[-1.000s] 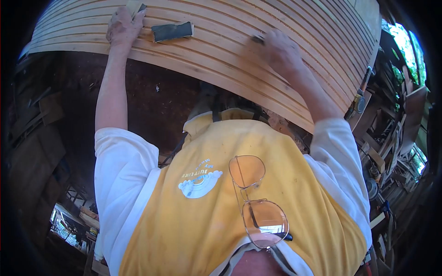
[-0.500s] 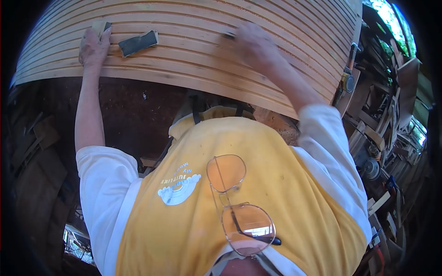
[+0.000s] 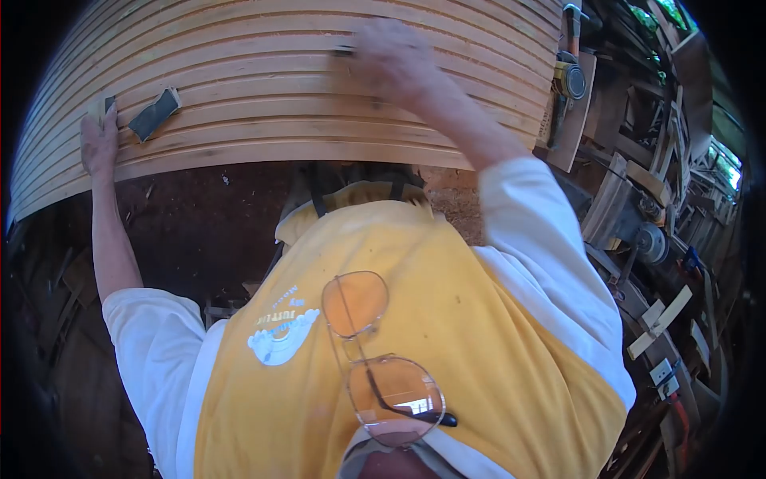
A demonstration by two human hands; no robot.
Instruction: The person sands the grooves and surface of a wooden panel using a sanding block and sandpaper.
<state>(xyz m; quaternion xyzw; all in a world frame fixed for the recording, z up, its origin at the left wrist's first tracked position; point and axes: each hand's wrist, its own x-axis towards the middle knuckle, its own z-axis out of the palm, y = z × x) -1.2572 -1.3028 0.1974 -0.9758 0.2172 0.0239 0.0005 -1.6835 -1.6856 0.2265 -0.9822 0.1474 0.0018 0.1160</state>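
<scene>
My left hand point(image 3: 100, 144) rests at the left part of a grooved wooden panel point(image 3: 263, 88), its fingers around a small block with a dark face point(image 3: 109, 104). Just right of it, a sanding block with dark grit paper point(image 3: 155, 116) lies tilted across the slats, untouched. Over the middle of the panel, my right hand point(image 3: 392, 62) is closed and smeared by motion. A thin dark edge shows at its left side; the rest of what it holds is hidden or blurred.
At the panel's right end sit a round-faced tool point(image 3: 570, 81) and a clamp-like bar point(image 3: 571, 28). Wood offcuts point(image 3: 661, 321) and a grinder-like disc point(image 3: 652, 243) are piled at the right. Eyeglasses point(image 3: 395, 399) hang from the shirt collar.
The view has shifted, so the panel and the loose sanding block appear farther left and turned. My right hand has moved leftward along the slats. My left hand still holds its block.
</scene>
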